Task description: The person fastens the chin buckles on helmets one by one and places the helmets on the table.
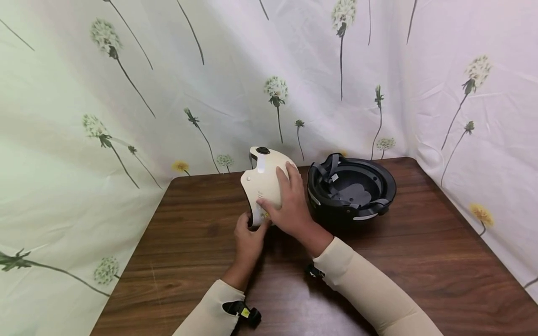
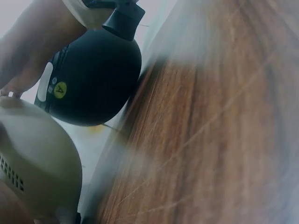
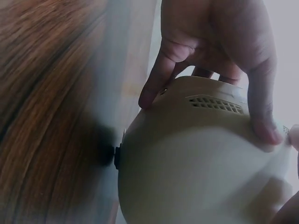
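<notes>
A cream open-face helmet [image 1: 269, 177], with small printed marks and a black round fitting on its shell, is tipped on its side with its opening toward the left. My left hand [image 1: 250, 238] pinches its lower rim, thumb on the outside; in the right wrist view that thumb [image 3: 266, 126] lies beside a vent grille. From the right, my right hand [image 1: 290, 200] grips the shell with spread, bent fingers. Whether the shell touches the table cannot be told. A black helmet [image 1: 336, 212] lies upside down just right of the right hand, its padding and straps showing.
The brown wooden table [image 1: 189, 242] meets a white cloth backdrop [image 1: 235, 93] printed with dandelions behind and at both sides. The black helmet sits close to the table's back edge. Dark camera mounts [image 1: 248, 315] are strapped at both wrists.
</notes>
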`<action>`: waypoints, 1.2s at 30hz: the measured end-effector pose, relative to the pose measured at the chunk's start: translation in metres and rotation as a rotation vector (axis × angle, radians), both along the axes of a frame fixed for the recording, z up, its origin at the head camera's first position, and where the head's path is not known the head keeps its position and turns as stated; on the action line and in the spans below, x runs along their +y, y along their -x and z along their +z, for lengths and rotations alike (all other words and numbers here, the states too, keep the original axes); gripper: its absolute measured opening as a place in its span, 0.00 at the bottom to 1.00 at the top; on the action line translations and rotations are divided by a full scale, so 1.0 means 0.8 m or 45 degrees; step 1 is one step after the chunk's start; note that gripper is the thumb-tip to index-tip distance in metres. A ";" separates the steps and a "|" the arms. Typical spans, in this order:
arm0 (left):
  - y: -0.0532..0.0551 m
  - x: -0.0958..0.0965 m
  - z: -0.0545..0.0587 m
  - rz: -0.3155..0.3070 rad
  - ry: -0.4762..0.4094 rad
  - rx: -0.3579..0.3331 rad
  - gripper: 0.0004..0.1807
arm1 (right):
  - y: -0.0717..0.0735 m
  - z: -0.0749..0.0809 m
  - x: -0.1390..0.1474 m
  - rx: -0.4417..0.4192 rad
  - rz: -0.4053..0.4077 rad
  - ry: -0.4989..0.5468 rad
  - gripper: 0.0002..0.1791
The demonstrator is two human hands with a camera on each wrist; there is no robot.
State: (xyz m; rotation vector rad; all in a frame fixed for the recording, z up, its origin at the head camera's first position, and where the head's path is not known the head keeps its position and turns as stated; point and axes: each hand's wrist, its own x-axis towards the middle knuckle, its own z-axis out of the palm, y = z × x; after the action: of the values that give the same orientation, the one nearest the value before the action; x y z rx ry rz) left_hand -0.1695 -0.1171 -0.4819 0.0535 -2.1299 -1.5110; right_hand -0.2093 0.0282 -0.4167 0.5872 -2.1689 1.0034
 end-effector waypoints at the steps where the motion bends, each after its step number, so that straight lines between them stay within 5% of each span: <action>1: -0.001 0.001 0.001 -0.001 -0.007 -0.017 0.18 | 0.000 -0.001 0.001 -0.003 0.006 0.012 0.52; 8: -0.005 0.000 0.005 -0.065 -0.147 -0.138 0.23 | 0.002 -0.006 0.003 -0.035 0.012 0.128 0.54; 22: -0.011 -0.003 0.000 -0.066 -0.200 -0.176 0.20 | 0.002 -0.010 0.006 -0.376 0.002 0.320 0.72; 31: -0.012 0.000 0.000 -0.122 -0.345 -0.152 0.21 | 0.005 -0.020 0.005 -0.456 0.042 0.382 0.72; 36: -0.013 0.000 -0.001 -0.202 -0.488 -0.220 0.25 | 0.008 -0.024 0.002 -0.504 0.058 0.447 0.69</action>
State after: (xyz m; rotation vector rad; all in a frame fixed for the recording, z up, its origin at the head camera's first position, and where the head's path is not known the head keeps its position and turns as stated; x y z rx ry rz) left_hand -0.1593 -0.1172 -0.4828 0.1585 -1.9791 -2.0591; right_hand -0.2159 0.0301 -0.4356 0.2885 -2.2352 1.5919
